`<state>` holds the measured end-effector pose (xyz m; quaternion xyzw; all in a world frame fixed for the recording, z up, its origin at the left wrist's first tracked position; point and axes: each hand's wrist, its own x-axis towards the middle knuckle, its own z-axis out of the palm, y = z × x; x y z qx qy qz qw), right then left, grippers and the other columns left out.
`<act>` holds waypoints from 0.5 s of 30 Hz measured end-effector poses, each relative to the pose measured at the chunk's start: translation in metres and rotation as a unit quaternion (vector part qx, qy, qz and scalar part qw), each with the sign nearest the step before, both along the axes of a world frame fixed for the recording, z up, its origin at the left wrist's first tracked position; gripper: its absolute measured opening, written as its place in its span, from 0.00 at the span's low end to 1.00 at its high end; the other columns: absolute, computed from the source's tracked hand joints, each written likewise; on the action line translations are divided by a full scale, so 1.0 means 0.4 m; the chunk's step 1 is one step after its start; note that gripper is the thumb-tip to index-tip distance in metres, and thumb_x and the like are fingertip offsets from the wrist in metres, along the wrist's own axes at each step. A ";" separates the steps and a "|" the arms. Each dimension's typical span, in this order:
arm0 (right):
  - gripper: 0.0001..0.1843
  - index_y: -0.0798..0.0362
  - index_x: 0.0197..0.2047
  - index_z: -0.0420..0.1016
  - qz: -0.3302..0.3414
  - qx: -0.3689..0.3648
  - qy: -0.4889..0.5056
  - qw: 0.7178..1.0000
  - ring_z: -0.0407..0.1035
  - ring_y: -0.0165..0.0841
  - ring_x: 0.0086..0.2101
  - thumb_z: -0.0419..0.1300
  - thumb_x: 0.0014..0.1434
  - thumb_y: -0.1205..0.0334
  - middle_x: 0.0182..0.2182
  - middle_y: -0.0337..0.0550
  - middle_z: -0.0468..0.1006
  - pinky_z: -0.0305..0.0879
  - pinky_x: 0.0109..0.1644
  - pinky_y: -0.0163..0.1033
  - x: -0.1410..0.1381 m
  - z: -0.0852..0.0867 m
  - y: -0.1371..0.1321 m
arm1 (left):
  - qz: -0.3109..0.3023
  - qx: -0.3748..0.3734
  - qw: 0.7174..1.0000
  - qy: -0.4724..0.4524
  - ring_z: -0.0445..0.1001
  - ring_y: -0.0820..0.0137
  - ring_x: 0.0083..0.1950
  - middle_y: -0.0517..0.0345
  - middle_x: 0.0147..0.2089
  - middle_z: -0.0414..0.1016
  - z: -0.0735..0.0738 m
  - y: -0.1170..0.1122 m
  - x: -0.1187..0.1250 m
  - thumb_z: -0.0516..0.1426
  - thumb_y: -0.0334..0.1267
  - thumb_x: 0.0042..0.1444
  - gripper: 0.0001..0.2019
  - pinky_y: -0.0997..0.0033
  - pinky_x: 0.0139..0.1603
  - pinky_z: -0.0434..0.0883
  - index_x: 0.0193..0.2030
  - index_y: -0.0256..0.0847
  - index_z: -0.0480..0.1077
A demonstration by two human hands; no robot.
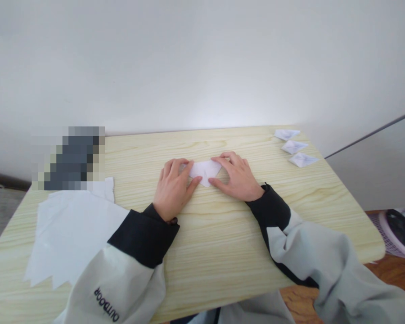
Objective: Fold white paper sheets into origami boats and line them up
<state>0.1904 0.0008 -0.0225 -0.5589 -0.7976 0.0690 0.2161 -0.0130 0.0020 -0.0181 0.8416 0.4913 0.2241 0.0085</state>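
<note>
A small folded piece of white paper [205,169] lies on the table between my two hands, its lower edge coming to a point. My left hand [175,182] grips its left side, thumb on the lower edge and index finger at the upper left corner. On the opposite side, my right hand [238,176] pinches the paper in the same way, thumb low and index finger at the upper right corner. Fingertips partly cover both ends of the paper.
Three folded paper boats [303,159] stand in a row at the table's far right. Loose white sheets [74,229] lie at the left, beside a blurred dark object [72,159]. A wall [202,67] borders the wooden table [219,252]. A pink basket [389,231] is at the right.
</note>
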 end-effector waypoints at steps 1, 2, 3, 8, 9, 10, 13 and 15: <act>0.29 0.51 0.58 0.66 0.002 0.002 0.000 1.000 0.63 0.43 0.50 0.54 0.58 0.44 0.52 0.51 0.66 0.57 0.53 0.50 0.001 -0.002 0.000 | 0.001 -0.006 1.000 0.008 0.62 0.54 0.55 0.42 0.54 0.66 0.000 0.000 0.000 0.51 0.43 0.61 0.20 0.50 0.54 0.66 0.56 0.34 0.66; 0.28 0.51 0.58 0.66 0.002 0.004 0.000 1.000 0.63 0.43 0.49 0.53 0.59 0.44 0.52 0.51 0.66 0.57 0.52 0.49 0.001 -0.004 0.001 | 0.000 -0.010 1.000 0.011 0.62 0.54 0.55 0.42 0.54 0.66 0.000 0.000 0.000 0.51 0.43 0.61 0.20 0.50 0.54 0.65 0.56 0.35 0.66; 0.28 0.51 0.58 0.66 0.001 0.006 0.000 1.000 0.64 0.42 0.48 0.51 0.60 0.44 0.51 0.51 0.66 0.58 0.51 0.49 0.002 -0.006 0.002 | 0.000 -0.011 1.000 0.010 0.62 0.54 0.55 0.43 0.54 0.66 -0.001 -0.001 0.000 0.51 0.43 0.61 0.20 0.50 0.55 0.65 0.56 0.36 0.66; 0.26 0.50 0.55 0.69 0.002 0.013 0.006 1.000 0.63 0.41 0.45 0.54 0.59 0.45 0.50 0.50 0.66 0.58 0.51 0.48 0.006 -0.010 0.005 | 0.000 -0.018 1.000 -0.001 0.60 0.53 0.55 0.42 0.54 0.63 -0.008 0.000 -0.003 0.52 0.44 0.61 0.23 0.50 0.55 0.64 0.59 0.34 0.63; 0.25 0.50 0.55 0.69 0.005 0.014 0.010 1.000 0.62 0.41 0.45 0.54 0.59 0.45 0.51 0.50 0.65 0.58 0.51 0.48 0.006 -0.010 0.005 | -0.001 -0.018 1.000 -0.003 0.60 0.54 0.55 0.42 0.54 0.63 -0.009 0.000 -0.003 0.52 0.44 0.61 0.23 0.50 0.56 0.64 0.60 0.34 0.63; 0.25 0.51 0.54 0.69 0.008 0.016 0.016 1.000 0.62 0.41 0.45 0.55 0.59 0.46 0.51 0.50 0.65 0.58 0.52 0.48 0.006 -0.009 0.005 | -0.003 -0.018 1.000 -0.005 0.60 0.54 0.55 0.43 0.54 0.62 -0.010 0.000 -0.004 0.52 0.44 0.61 0.23 0.50 0.56 0.64 0.60 0.34 0.63; 0.24 0.52 0.53 0.69 0.020 0.025 0.036 0.999 0.61 0.41 0.48 0.56 0.58 0.47 0.51 0.50 0.66 0.58 0.53 0.47 0.006 -0.009 0.006 | -0.011 -0.020 1.000 -0.013 0.60 0.55 0.55 0.43 0.54 0.62 -0.010 0.001 -0.004 0.52 0.44 0.61 0.22 0.51 0.57 0.63 0.59 0.34 0.63; 0.23 0.53 0.52 0.69 0.029 0.032 0.049 0.998 0.61 0.41 0.50 0.57 0.58 0.48 0.51 0.49 0.67 0.57 0.54 0.46 0.006 -0.009 0.006 | -0.015 -0.021 0.999 -0.023 0.60 0.55 0.55 0.43 0.53 0.62 -0.009 0.002 -0.004 0.52 0.43 0.61 0.22 0.51 0.57 0.63 0.58 0.33 0.63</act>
